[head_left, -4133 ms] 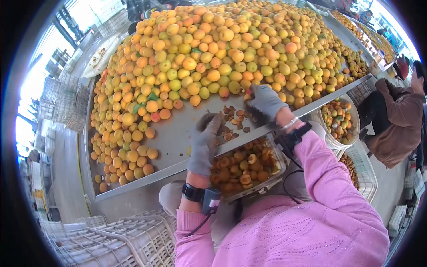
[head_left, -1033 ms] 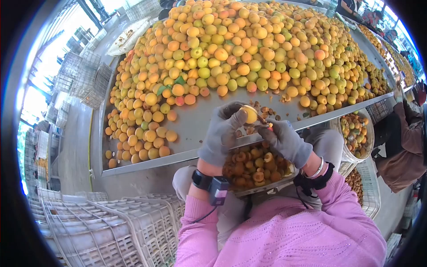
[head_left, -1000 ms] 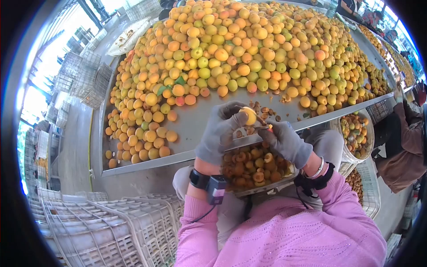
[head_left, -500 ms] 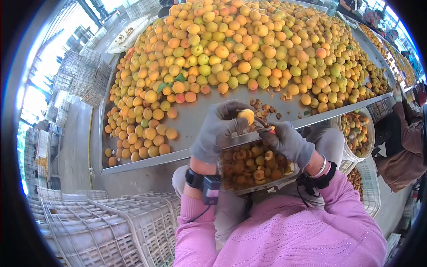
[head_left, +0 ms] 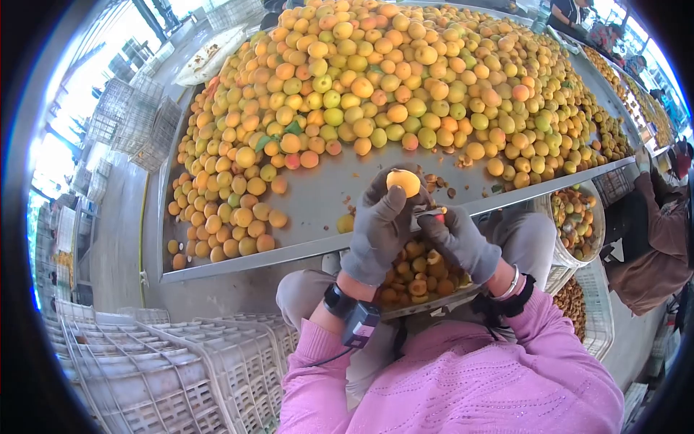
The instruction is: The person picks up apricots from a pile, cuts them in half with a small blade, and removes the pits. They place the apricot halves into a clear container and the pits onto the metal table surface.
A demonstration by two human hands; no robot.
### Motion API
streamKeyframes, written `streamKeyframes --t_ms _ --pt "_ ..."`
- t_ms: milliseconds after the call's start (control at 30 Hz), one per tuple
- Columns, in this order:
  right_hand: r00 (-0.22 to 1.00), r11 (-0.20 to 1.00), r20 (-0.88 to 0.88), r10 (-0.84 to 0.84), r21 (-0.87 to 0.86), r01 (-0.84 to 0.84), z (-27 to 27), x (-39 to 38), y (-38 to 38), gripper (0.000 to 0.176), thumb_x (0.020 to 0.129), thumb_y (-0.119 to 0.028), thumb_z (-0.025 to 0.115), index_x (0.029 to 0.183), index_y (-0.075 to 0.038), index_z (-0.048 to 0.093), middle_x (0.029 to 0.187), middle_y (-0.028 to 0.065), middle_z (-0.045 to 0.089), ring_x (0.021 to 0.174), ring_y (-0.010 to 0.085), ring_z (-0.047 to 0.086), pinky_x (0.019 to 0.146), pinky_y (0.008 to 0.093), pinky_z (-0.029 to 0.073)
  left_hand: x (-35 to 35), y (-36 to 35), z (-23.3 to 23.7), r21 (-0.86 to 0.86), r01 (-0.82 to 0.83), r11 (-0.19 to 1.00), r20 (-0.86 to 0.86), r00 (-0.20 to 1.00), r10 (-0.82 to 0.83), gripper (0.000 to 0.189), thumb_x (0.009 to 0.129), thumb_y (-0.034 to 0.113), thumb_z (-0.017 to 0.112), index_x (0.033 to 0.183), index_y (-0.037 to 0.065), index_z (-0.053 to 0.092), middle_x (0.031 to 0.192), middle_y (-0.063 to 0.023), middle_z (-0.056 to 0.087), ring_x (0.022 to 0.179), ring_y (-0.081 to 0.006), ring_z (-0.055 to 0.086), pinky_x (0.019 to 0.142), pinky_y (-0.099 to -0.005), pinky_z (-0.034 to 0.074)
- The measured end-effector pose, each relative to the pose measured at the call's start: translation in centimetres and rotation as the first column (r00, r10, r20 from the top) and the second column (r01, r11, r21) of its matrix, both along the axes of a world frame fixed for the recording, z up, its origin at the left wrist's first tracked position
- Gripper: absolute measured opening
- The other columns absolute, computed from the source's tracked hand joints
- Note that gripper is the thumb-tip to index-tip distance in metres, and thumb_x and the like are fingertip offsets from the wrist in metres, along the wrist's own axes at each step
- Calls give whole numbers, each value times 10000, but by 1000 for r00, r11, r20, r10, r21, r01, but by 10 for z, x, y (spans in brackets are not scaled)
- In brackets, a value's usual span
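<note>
My gloved left hand holds a yellow-orange apricot between thumb and fingers, above the near edge of the metal table. Close beside it on the right, my gloved right hand is closed round a small knife with a red part. Its blade is mostly hidden between the hands. Below both hands, a container of apricot pieces rests at my lap. A large heap of whole apricots covers much of the table.
White plastic crates stand at the lower left, with more stacked crates farther back. On the right are a bucket of apricots and a crate of brown pieces. A co-worker's brown clothing shows at the right edge.
My left hand has moved right, close against my right hand, and its palm side now shows with an apricot raised. A single apricot now shows on the table left of my left hand.
</note>
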State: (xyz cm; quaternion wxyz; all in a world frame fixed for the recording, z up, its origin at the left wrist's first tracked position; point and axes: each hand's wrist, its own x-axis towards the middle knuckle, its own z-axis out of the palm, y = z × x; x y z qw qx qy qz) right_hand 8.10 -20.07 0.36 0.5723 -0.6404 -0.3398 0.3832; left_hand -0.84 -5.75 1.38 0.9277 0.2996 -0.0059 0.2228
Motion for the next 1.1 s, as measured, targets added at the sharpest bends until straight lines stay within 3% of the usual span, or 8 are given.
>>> streamKeyframes --t_ms 267,367,533,667,733,867,967,1100 --pt "905 968 353 238 -167 -189 10 42 -6 408 943 -388 623 942 14 687 684 -17 595 661 64 512 597 251 448 -5 26 6 439 197 876 -426 905 10 265 791 60 759 1036 5 676 881 -30 692 821 -101 643 699 -226 522" --pt "984 992 -134 -114 -72 105 -7 33 -2 415 945 -402 617 1005 3 678 737 -15 598 651 53 501 574 229 426 6 22 -2 561 106 821 -370 919 134 295 781 101 783 1031 -5 668 884 -28 694 810 -72 636 658 -214 511" --pt "931 943 -247 -267 134 306 4 21 21 446 953 -411 603 1134 -4 609 924 1 603 736 47 514 614 201 422 12 -8 0 967 -51 250 -90 848 522 339 806 170 767 1063 -5 633 857 -112 695 771 -173 672 676 -301 515" --pt "906 903 -245 -344 179 391 9 17 29 416 958 -402 593 1057 2 612 884 -5 594 762 63 514 633 225 432 16 -11 -17 904 -207 375 6 881 473 299 853 175 711 1079 4 620 830 -147 670 739 -247 666 670 -359 511" --pt "934 906 -117 -339 229 357 14 14 33 407 956 -399 587 985 5 611 825 -12 587 738 70 504 618 235 424 14 -9 -14 966 -237 102 151 840 521 255 915 201 630 1060 -8 611 792 -157 653 713 -240 654 627 -382 489" --pt "826 838 179 -534 240 490 22 -2 48 376 915 -397 620 828 -32 593 624 45 557 569 124 503 539 297 410 16 -8 -21 979 -128 158 17 825 565 351 997 325 537 1083 -7 613 770 -57 642 684 -150 614 639 -290 491" --pt "696 831 456 -555 347 435 10 4 59 319 882 -379 647 819 -70 599 633 116 582 548 241 567 529 355 431 11 -13 -13 583 -136 801 -351 847 400 350 1016 362 492 940 40 606 635 -33 559 537 -120 545 510 -308 455" --pt "508 913 759 -407 351 207 17 12 59 267 826 -370 690 825 -111 621 679 108 617 636 325 615 548 398 468 5 3 -22 82 29 996 -377 926 4 331 1009 366 496 935 57 589 655 -24 564 521 -111 519 478 -306 444"
